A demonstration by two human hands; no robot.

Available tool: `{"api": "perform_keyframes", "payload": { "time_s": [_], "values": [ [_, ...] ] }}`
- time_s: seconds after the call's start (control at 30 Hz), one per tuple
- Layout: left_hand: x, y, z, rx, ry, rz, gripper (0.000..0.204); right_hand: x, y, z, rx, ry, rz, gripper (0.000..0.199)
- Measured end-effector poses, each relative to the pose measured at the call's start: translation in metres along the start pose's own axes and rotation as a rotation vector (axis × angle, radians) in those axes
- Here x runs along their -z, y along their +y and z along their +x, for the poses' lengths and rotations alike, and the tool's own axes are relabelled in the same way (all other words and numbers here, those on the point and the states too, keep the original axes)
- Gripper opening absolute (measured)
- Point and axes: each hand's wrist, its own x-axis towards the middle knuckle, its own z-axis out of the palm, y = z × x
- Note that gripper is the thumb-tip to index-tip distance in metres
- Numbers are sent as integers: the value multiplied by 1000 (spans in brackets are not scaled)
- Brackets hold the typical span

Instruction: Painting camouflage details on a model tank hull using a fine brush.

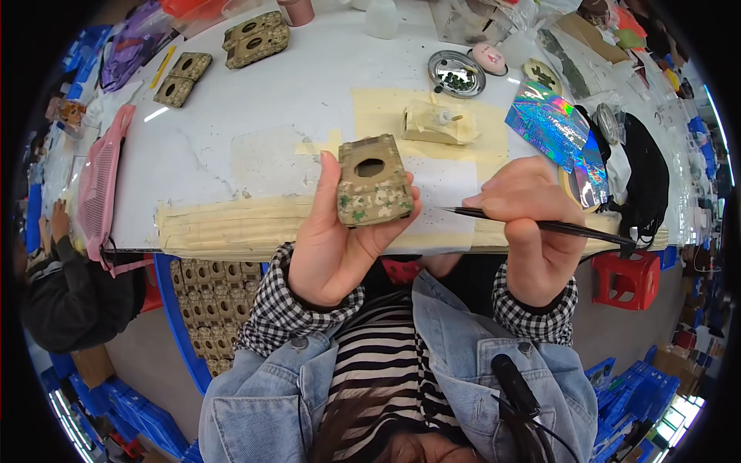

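A camouflage-patterned plastic housing (376,193) with a round hole in its face rests in my left hand (336,239), thumb on one side and fingers round the other. My right hand (536,224) pinches black tweezers (567,228), their thin tip pointing left toward the housing but apart from it. Whether the tip holds anything is too small to tell. Beyond the housing, a block wrapped in masking tape (432,133) with a small white nozzle on top sits on the taped table.
A round metal dish (457,75) holds small dark green bits. More camouflage housings (257,37) lie at the far left; several fill a blue crate (179,324) below the table edge. A pink basket (104,181) stands left, near another person (77,289). Iridescent sheet (552,127) lies right.
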Motion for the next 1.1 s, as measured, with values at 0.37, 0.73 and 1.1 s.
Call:
{"api": "perform_keyframes", "payload": {
  "time_s": [0.37,0.73,1.1],
  "values": [
    [-8,-14,-1,48,-27,31,63,-18,0,9,-138,-78,89,13],
    [-17,-16,-2,50,78,88,59,-17,0,9,-113,-100,50,14],
    [-15,-15,-4,45,100,108,57,-19,-2,10,-111,-114,42,14]
  ]
}}
